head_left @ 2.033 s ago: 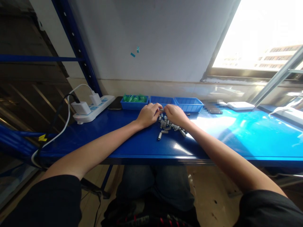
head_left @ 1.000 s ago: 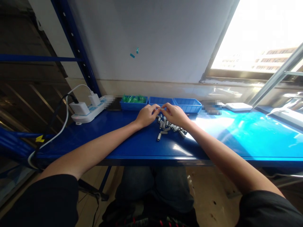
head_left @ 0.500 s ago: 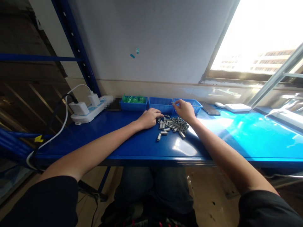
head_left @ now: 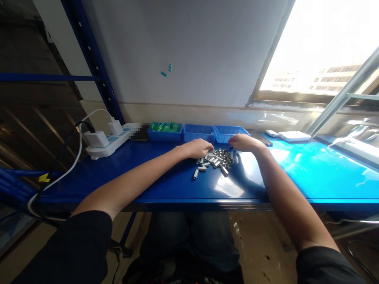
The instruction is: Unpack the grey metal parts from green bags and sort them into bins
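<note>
A pile of silvery hex standoffs (head_left: 217, 158) lies on the blue table. At its back left edge, my left hand (head_left: 199, 148) reaches in with fingers bent and close together; its fingertips touch the pile, and what they grip is hidden. My right hand (head_left: 243, 142) is low beside the pile's back right edge, in front of the right blue bin (head_left: 232, 129). Its fingers are curled into a pinch, and I cannot make out what is in them. The middle blue bin (head_left: 199, 135) holds a small metal piece (head_left: 212, 133).
A left blue bin (head_left: 165, 135) holds green plastic pieces (head_left: 166, 127). Further left is a white power strip (head_left: 109, 146) with plugs and cables. A dark flat device (head_left: 262, 138) and a white box (head_left: 294, 136) lie to the right. The table's front edge (head_left: 189, 206) runs above my lap.
My right hand has come down from over the bins to the right side of the pile, without the small piece showing at its fingertips. My left hand has moved right, further over the standoffs.
</note>
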